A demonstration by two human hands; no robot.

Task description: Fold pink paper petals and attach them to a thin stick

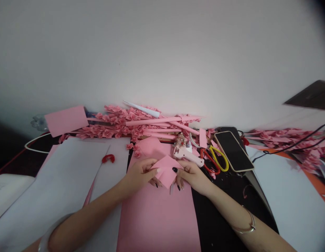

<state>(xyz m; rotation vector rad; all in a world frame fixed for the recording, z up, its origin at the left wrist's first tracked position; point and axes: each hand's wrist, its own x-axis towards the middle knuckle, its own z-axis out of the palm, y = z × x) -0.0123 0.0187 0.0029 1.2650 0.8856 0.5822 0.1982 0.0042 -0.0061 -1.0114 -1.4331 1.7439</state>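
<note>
A small pink paper square (pixel 166 171), turned to a diamond, is held up between my two hands. My left hand (pixel 142 174) pinches its left corner, thumb on top and fingers underneath. On the opposite side, my right hand (pixel 191 175) grips the right corner with its dark-nailed thumb on the face. Faint creases run across the paper. Beneath both hands lies a large pink sheet (pixel 158 217). Just beyond the right hand rest a pale pink glue gun (pixel 188 155) and scissors with red and yellow handles (pixel 219 157).
Pink paper flower stems (pixel 117 122) are heaped along the wall. White sheets (pixel 73 161) cover the left side, with a red curled piece (pixel 108 158) on them. A phone (pixel 233 150) lies at right, near more white paper (pixel 288 189) and a black cable (pixel 290 143).
</note>
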